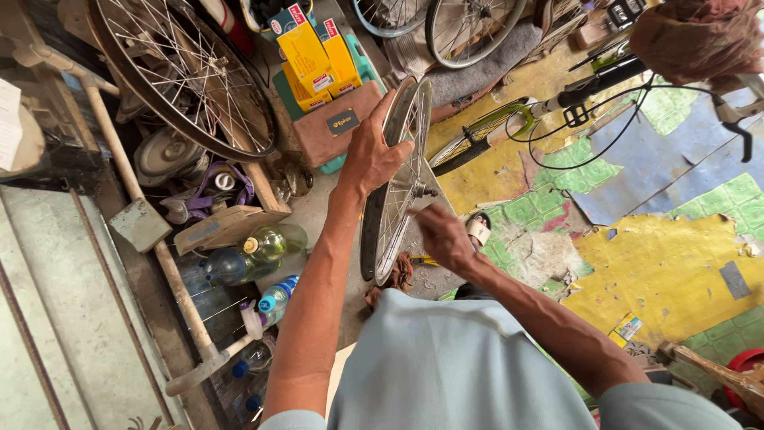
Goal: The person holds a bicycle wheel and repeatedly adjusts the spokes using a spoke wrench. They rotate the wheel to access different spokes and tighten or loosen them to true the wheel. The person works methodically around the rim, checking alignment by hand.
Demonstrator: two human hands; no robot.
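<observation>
Holding: the left hand (372, 155) is gripping the rim of a spoked bicycle wheel (398, 187) near its top, with the fingers spread along the rim and the thumb on the near side.
Wheel place: the wheel is standing upright on its edge on the floor, in the middle of the scene, just in front of the person's grey shirt (454, 366).
Right hand: the right hand (446, 237) is reaching to the spokes on the right face of the wheel, near the hub; the fingers are bending toward the spokes, but I cannot tell if they are pinching something, because the hand is a little blurred.
Left of the wheel: plastic bottles (263, 247) are lying on the floor near the left arm, and a long wooden handle (171, 271) is running from far left to near.
Far left: a bigger wheel with a tyre (187, 76) is leaning there, and yellow cardboard boxes (314, 56) are sitting on a brown and green case (338, 127) just behind the held wheel.
Far side: two more rims (469, 28) are resting at the top of the scene.
Right side: a bicycle frame with black handlebar and cables (589, 91) is crossing over the floor.
Floor: the worn floor covering (668, 263) is showing yellow, green and blue patches.
</observation>
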